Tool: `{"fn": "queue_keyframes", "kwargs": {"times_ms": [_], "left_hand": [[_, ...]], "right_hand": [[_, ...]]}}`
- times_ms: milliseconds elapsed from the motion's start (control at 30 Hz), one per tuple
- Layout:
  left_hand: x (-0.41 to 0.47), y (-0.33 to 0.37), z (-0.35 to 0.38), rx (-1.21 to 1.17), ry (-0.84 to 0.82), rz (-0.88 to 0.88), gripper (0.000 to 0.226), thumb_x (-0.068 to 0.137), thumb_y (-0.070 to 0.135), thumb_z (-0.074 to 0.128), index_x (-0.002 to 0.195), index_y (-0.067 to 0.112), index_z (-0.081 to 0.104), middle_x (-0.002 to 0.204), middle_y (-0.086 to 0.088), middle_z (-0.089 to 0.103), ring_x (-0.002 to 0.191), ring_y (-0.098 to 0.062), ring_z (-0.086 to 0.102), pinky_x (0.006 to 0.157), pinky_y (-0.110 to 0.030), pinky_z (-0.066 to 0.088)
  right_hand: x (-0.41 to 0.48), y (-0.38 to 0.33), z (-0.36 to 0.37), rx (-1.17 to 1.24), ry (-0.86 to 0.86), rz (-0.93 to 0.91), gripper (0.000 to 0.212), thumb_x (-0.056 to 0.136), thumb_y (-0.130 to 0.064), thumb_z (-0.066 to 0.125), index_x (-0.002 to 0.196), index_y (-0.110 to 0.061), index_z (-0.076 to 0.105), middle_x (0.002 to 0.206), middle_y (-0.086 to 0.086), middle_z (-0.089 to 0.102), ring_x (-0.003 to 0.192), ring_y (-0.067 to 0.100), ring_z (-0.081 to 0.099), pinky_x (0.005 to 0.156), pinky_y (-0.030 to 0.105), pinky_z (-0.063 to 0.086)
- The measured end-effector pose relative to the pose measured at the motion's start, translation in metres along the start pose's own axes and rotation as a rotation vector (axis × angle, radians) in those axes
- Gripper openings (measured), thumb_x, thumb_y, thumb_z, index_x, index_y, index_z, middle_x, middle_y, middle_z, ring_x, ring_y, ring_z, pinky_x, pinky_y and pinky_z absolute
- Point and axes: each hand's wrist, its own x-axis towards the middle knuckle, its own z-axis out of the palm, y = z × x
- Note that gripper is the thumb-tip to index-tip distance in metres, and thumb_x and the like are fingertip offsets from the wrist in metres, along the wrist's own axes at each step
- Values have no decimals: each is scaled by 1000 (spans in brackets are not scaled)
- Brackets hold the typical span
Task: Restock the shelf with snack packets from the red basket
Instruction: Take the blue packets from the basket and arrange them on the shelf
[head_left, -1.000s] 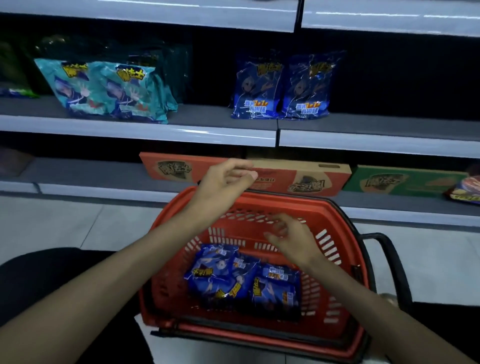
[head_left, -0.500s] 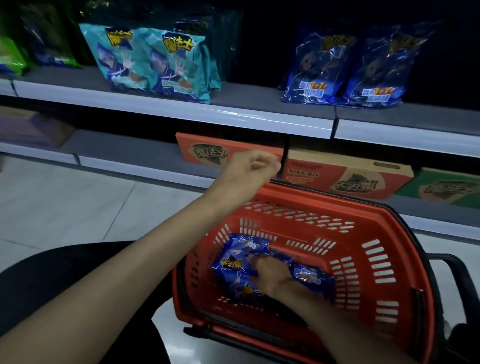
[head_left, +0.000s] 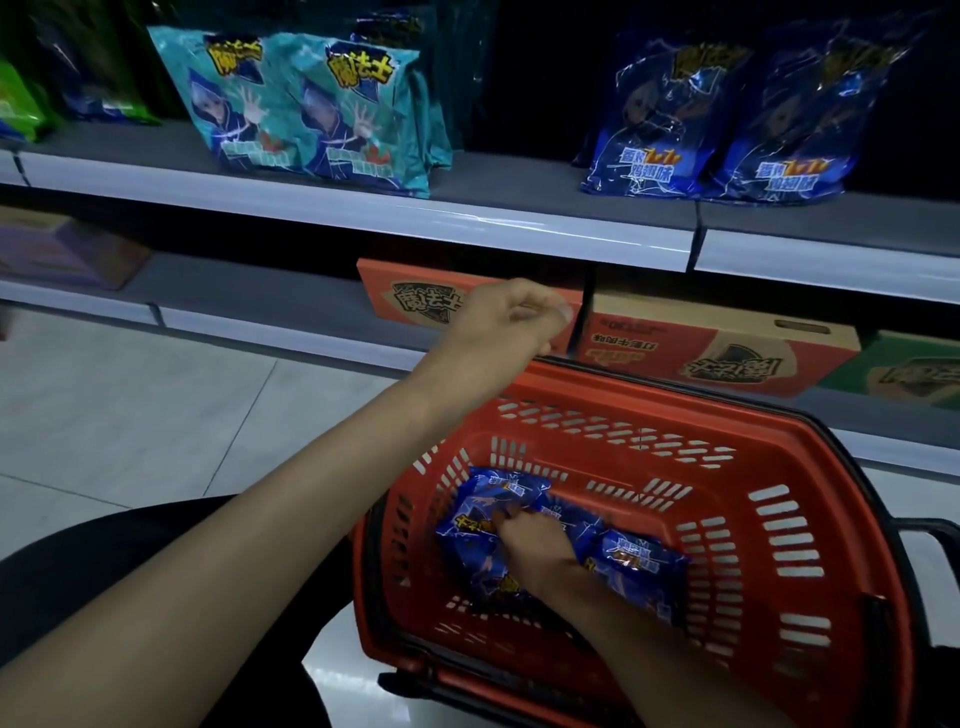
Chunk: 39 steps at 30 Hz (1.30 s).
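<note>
My right hand (head_left: 530, 545) had dropped into the red basket (head_left: 779, 467), pinching the top blue packet (head_left: 483, 514), ready for the shelf (head_left: 519, 182); my left hand (head_left: 511, 319) stayed curled, holding what I couldn't tell.

Basket (head_left: 779, 467): landmark.
In basket: snack packets (head_left: 639, 564), right hand (head_left: 535, 545) on them.
Over basket's far left rim: left hand (head_left: 504, 322).
Directly behind basket: cartons (head_left: 717, 348) on lower shelf (head_left: 260, 306).
Above and behind basket: upper shelf (head_left: 519, 182), bearing left bags (head_left: 311, 104) and right bags (head_left: 727, 114).
</note>
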Motion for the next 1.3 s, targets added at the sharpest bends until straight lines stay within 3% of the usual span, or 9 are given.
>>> {"fn": "queue_keyframes", "kwargs": {"times_ms": [167,300,433,600,733,833,967,1167,1300], "left_hand": [[-1,0,3,1,5,8,19,102,29,64,117,20,72,115,-1,74,99,-12,74,97,-31,57],[-3,1,8,-8,20,27,18,103,25,63,116,17,72,114,-5,75,101,-17,74,94,-30,56],[-6,2,13,7,48,47,20,102,21,64,118,13,72,112,-10,76,102,-23,74,86,-23,56],[-12,-6,21,25,57,77,18,101,19,65,116,13,73,109,-11,76,105,-24,72,88,-29,54],[-19,-15,27,42,100,139,12,102,21,62,110,22,72,103,3,75,104,-17,71,95,-31,53],[-28,-17,31,62,152,199,14,104,29,59,114,30,69,107,13,73,105,-4,68,97,-30,53],[-50,-10,42,182,212,299,29,105,40,55,130,28,64,115,19,67,105,12,60,90,-18,50],[-66,-17,64,619,63,364,87,79,85,46,154,41,36,152,17,45,135,-3,46,112,-37,41],[-63,-36,77,870,4,487,101,76,90,52,158,37,24,157,15,34,142,-6,37,121,-39,35]], "right_hand": [[-12,4,-17,19,96,1,51,93,5,56,142,-8,48,127,15,65,104,38,68,70,39,38],[-27,15,-37,125,213,101,17,102,-11,56,116,-15,64,102,8,73,88,31,70,64,36,41],[-55,29,-65,395,328,177,12,102,-27,60,97,-24,71,83,-3,74,78,19,70,64,34,45],[-103,51,-111,801,343,223,13,94,-26,76,82,-32,73,85,-15,76,84,1,70,79,28,57],[-151,60,-161,1300,306,325,9,90,-14,80,88,-7,74,91,4,77,81,18,74,62,31,61],[-187,62,-192,1432,321,341,17,92,-12,75,98,3,72,101,17,78,90,31,77,60,31,62],[-217,68,-208,1533,329,348,21,96,-18,71,108,-2,71,100,9,81,93,24,79,69,29,64],[-232,79,-211,1727,347,387,25,96,-21,69,114,-3,69,104,11,80,98,23,78,66,25,63],[-233,82,-213,1796,363,379,26,96,-21,69,116,-5,71,106,9,80,98,20,78,70,25,62]]}}
